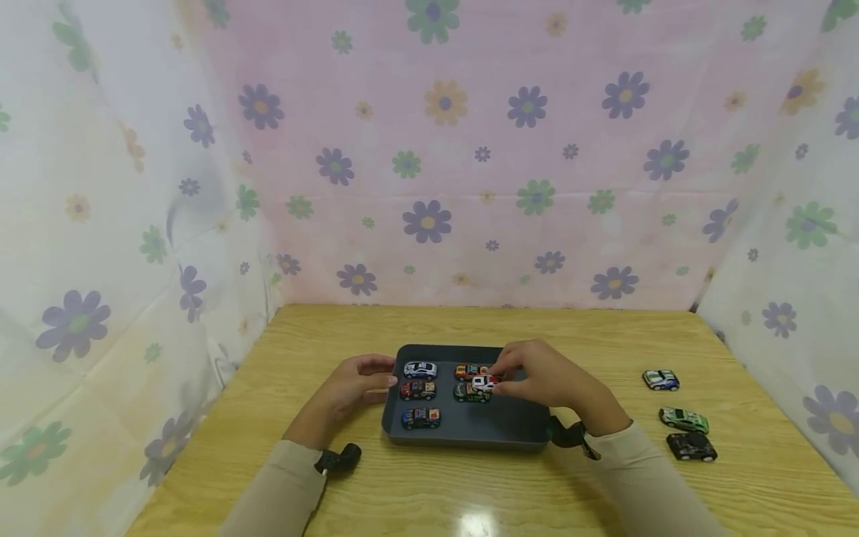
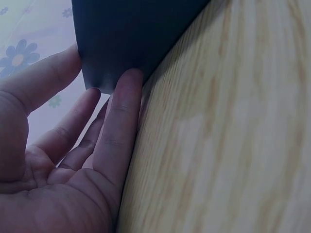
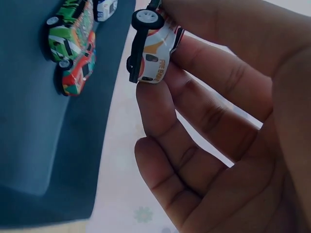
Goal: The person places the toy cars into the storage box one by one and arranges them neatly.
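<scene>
The white car (image 1: 485, 384) has red and orange marks and pale wheels. It is up above the tray (image 1: 476, 429), wheels down. The dark tray has low sides and lies flat, with five cars (image 1: 418, 390) inside.

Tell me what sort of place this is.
Probably a small makeshift booth for filming or handwork: flowered cloth behind and beside a wooden table, with toy cars and a dark tray on it.

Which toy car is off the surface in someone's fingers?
The white car with orange markings, pinched in the right hand above the tray. The other visible cars rest in the tray or on the table.
</scene>
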Action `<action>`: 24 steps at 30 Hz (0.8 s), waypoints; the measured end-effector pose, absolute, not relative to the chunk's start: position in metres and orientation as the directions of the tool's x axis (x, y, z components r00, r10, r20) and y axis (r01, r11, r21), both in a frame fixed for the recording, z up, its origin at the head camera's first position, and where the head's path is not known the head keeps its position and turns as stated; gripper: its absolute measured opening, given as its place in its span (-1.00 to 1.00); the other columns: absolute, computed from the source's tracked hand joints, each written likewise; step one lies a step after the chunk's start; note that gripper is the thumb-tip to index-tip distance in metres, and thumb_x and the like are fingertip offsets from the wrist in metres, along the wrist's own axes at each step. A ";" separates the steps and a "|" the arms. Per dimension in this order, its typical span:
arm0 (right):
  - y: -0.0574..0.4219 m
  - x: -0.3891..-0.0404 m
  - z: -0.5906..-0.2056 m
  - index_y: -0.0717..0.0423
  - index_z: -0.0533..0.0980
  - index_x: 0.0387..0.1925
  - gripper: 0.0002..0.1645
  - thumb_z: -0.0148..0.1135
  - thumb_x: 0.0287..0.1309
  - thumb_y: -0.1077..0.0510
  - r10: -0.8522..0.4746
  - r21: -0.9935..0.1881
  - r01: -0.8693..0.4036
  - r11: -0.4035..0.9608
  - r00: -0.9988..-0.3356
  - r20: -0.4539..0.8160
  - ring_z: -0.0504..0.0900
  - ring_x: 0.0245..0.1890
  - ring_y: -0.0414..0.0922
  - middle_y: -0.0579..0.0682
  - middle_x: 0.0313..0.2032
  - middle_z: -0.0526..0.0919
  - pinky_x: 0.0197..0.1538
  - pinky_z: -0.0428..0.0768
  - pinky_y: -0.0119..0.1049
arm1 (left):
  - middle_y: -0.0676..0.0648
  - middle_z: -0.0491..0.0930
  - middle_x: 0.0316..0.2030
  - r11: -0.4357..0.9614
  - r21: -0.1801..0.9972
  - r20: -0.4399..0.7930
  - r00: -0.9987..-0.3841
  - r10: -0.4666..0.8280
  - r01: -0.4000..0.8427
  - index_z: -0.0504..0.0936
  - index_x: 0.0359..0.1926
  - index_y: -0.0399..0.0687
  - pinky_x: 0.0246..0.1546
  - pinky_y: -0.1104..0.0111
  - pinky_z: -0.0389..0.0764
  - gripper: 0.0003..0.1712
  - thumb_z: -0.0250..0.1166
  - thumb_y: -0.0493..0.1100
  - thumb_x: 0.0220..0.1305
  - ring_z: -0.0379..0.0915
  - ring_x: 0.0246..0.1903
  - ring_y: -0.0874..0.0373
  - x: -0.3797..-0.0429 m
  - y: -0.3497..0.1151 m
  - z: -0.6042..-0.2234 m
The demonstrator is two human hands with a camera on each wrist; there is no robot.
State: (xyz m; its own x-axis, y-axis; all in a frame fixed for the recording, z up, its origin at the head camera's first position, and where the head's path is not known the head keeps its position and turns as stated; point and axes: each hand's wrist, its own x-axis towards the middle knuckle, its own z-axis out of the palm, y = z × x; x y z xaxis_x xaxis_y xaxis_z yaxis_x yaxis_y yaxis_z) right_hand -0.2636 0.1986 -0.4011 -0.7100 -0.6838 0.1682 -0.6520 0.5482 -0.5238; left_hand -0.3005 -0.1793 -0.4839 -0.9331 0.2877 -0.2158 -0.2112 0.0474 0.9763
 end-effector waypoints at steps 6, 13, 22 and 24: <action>0.191 -0.263 -0.407 -0.04 0.77 -0.06 -0.78 0.45 0.29 0.05 -0.699 -0.536 -0.649 0.540 -0.700 0.144 0.67 -0.28 -0.34 -0.18 -0.15 0.73 -0.18 0.71 -0.39 | -0.28 0.58 0.23 0.048 0.978 -0.207 -0.933 0.294 -0.202 0.49 0.33 -0.30 0.10 0.10 0.73 -0.37 0.47 -0.28 0.29 0.66 0.03 0.05 -0.299 -0.181 -0.485; 0.183 -0.258 -0.411 -0.03 0.78 -0.11 -0.80 0.48 0.26 0.05 -0.696 -0.562 -0.613 0.556 -0.712 0.089 0.65 -0.33 -0.36 -0.19 -0.23 0.70 -0.23 0.69 -0.42 | -0.27 0.58 0.22 0.051 0.978 -0.209 -0.932 0.296 -0.203 0.49 0.34 -0.30 0.09 0.11 0.73 -0.36 0.47 -0.27 0.29 0.66 0.03 0.05 -0.298 -0.181 -0.484; 0.173 -0.255 -0.415 -0.03 0.80 -0.15 -0.84 0.49 0.24 0.09 -0.664 -0.595 -0.553 0.583 -0.746 0.042 0.70 -0.36 -0.34 -0.22 -0.29 0.74 -0.26 0.69 -0.42 | -0.27 0.58 0.22 0.055 0.979 -0.205 -0.931 0.303 -0.198 0.48 0.34 -0.30 0.10 0.11 0.73 -0.36 0.47 -0.26 0.30 0.66 0.04 0.04 -0.299 -0.181 -0.485; 0.172 -0.255 -0.415 -0.03 0.80 -0.17 -0.85 0.50 0.22 0.11 -0.648 -0.606 -0.526 0.596 -0.762 0.025 0.72 -0.37 -0.34 -0.23 -0.32 0.77 -0.27 0.70 -0.41 | -0.27 0.57 0.22 0.054 0.979 -0.202 -0.931 0.304 -0.194 0.48 0.34 -0.30 0.10 0.11 0.73 -0.36 0.47 -0.25 0.30 0.66 0.04 0.04 -0.300 -0.181 -0.486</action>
